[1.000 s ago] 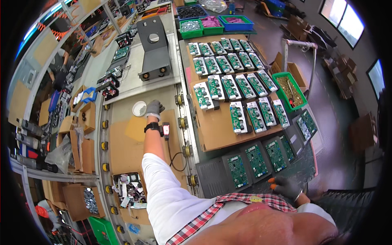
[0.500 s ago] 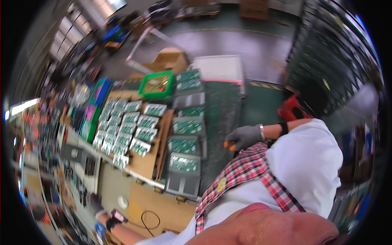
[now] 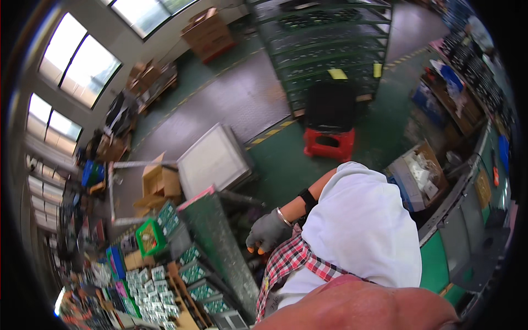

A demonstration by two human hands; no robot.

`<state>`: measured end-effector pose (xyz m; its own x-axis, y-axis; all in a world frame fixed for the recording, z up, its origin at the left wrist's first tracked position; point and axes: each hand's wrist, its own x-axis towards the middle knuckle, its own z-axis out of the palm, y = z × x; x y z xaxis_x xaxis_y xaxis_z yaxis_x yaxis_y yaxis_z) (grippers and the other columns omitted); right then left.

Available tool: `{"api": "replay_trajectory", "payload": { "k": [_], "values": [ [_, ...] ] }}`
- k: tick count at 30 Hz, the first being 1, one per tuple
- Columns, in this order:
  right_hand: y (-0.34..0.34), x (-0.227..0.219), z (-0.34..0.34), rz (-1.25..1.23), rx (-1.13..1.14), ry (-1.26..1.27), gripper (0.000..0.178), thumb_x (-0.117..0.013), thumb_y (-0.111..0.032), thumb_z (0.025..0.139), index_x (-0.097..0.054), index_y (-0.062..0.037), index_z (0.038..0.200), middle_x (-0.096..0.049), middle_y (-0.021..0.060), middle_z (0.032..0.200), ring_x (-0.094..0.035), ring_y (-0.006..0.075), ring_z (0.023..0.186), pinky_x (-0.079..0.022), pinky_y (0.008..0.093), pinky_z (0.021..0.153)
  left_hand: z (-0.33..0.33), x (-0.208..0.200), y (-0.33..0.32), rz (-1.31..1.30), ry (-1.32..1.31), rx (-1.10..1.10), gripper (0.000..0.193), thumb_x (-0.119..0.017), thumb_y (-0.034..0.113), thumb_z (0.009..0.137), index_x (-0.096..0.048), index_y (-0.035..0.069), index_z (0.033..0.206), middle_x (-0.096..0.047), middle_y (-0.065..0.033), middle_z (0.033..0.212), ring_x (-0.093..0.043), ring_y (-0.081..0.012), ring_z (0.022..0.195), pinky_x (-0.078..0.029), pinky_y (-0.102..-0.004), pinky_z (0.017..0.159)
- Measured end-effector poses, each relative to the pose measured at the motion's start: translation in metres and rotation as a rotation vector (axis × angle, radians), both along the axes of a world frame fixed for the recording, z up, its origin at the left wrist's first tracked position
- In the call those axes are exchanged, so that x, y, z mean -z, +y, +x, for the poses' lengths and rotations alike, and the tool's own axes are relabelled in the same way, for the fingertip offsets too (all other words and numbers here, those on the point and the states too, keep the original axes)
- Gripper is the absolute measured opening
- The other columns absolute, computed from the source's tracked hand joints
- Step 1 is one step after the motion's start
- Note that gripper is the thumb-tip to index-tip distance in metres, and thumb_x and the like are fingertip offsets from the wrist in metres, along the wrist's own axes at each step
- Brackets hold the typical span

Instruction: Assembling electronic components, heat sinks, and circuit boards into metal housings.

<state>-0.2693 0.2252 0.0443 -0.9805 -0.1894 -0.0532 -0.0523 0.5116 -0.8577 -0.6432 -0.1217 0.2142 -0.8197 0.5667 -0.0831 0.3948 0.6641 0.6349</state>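
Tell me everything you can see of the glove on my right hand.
The glove is dull grey and looks like fabric, with orange at the visible fingertips. It covers your right hand, fingers bent downward, and ends near a shiny bracelet at the wrist. It sits close by the checked apron; whether they touch is unclear. The palm is hidden, so any grip can't be judged.

Daylight comes in hard through the dark-framed windows (image 3: 60, 44) over there, set in a pale wall (image 3: 137, 55). Underfoot, the green floor (image 3: 269, 170) meets a shiny greyish walkway (image 3: 231, 99) edged with yellow-striped tape (image 3: 269, 133). A tall multi-tier rack (image 3: 330, 44) stands beyond a red stool (image 3: 347, 145), and cardboard cartons (image 3: 208, 36) sit near the wall.
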Motion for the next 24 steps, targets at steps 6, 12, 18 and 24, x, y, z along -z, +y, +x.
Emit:
{"api": "replay_trajectory", "payload": {
  "k": [6, 12, 18, 24],
  "values": [
    [0.085, 0.023, 0.163, -0.002, 0.464, 0.053, 0.034, -0.056, -0.026, 0.074, -0.053, -0.0078, 0.103, -0.059, 0.0099, 0.086, -0.057, 0.0247, 0.08, -0.043, 0.0339, 0.07, 0.058, 0.02, 0.235, -0.222, 0.072, 0.571, 0.027, -0.051, 0.01, 0.078, -0.049, 0.0, 0.103, -0.051, -0.0038, 0.067, -0.047, -0.0114, 0.056, -0.041, -0.025, 0.052],
    [0.1, 0.039, 0.293, -0.221, 0.918, -0.066, 0.035, -0.055, -0.028, 0.076, -0.053, -0.0061, 0.104, -0.059, 0.0097, 0.088, -0.057, 0.0221, 0.079, -0.044, 0.0325, 0.07, 0.212, 0.078, 0.418, -0.165, 0.044, 1.007, 0.033, -0.055, 0.008, 0.075, -0.049, -0.003, 0.105, -0.059, -0.0121, 0.089, -0.057, -0.019, 0.079, -0.044, -0.0283, 0.072],
    [0.074, 0.051, 0.348, -0.331, 1.268, 0.077, 0.034, -0.056, -0.027, 0.077, -0.052, -0.0078, 0.105, -0.058, 0.0068, 0.083, -0.056, 0.0137, 0.06, -0.046, 0.0278, 0.055, 0.313, 0.16, 0.482, -0.317, -0.256, 1.195, 0.037, -0.054, 0.008, 0.078, -0.046, -0.001, 0.113, -0.058, -0.0112, 0.093, -0.055, -0.0142, 0.077, -0.044, -0.0246, 0.067],
    [0.062, 0.041, 0.355, -0.272, 1.451, 0.086, 0.034, -0.055, -0.027, 0.078, -0.052, -0.0074, 0.106, -0.057, 0.0057, 0.083, -0.056, 0.0126, 0.063, -0.047, 0.026, 0.057, 0.332, 0.287, 0.468, -0.314, -0.409, 1.345, 0.029, -0.056, 0.016, 0.079, -0.052, 0.005, 0.105, -0.057, -0.0086, 0.098, -0.054, -0.0161, 0.087, -0.043, -0.0277, 0.074]
  ]
}}
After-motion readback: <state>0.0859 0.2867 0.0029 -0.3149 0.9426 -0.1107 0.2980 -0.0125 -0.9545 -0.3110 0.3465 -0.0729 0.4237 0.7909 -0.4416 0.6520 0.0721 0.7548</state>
